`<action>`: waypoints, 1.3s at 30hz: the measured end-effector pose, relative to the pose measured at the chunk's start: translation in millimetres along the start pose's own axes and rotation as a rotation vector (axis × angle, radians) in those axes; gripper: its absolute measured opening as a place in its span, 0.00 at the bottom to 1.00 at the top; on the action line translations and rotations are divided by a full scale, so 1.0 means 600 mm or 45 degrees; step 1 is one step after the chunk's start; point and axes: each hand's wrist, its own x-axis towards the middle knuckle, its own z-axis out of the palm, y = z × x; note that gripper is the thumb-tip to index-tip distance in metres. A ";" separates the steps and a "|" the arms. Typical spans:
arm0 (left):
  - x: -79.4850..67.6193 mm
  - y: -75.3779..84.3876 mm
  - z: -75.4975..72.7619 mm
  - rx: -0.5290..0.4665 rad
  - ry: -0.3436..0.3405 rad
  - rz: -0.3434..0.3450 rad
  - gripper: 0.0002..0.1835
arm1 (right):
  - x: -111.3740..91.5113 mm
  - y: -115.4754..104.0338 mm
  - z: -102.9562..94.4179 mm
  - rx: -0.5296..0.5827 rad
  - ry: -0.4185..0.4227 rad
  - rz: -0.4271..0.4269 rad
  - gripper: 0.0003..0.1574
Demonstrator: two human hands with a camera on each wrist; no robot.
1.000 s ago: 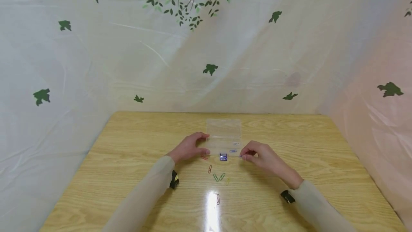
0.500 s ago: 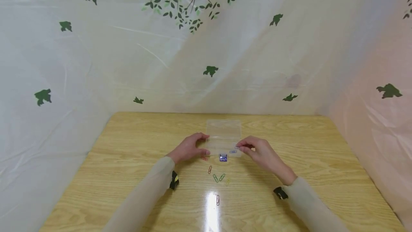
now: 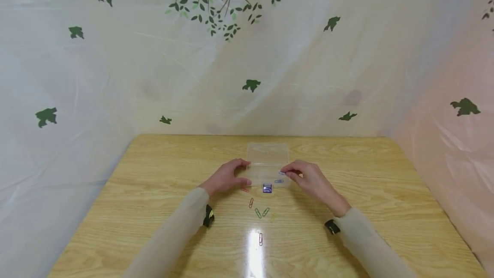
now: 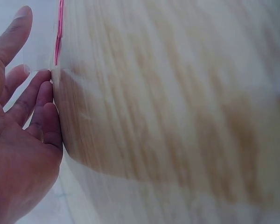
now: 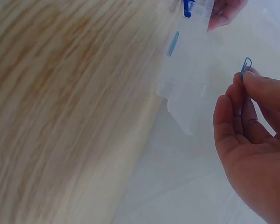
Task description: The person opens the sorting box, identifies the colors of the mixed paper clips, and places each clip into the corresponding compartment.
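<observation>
The right hand (image 3: 314, 179) pinches a thin, looped blue wire paperclip (image 3: 282, 173) above the right part of the clear plastic box (image 3: 260, 174). Thumb and fingers spread, the left hand (image 3: 227, 176) touches the box's left side. Below: glossy, grained wooden table (image 3: 173, 153).

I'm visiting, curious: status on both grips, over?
Right grip pinches blue paperclip over open clear box. Left grip at box's left side. Second blue paperclip inside. Nothing visibly blocking.
</observation>
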 end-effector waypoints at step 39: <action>-0.013 -0.005 0.012 0.035 0.011 0.000 0.35 | 0.004 -0.002 0.033 -0.114 -0.062 0.063 0.08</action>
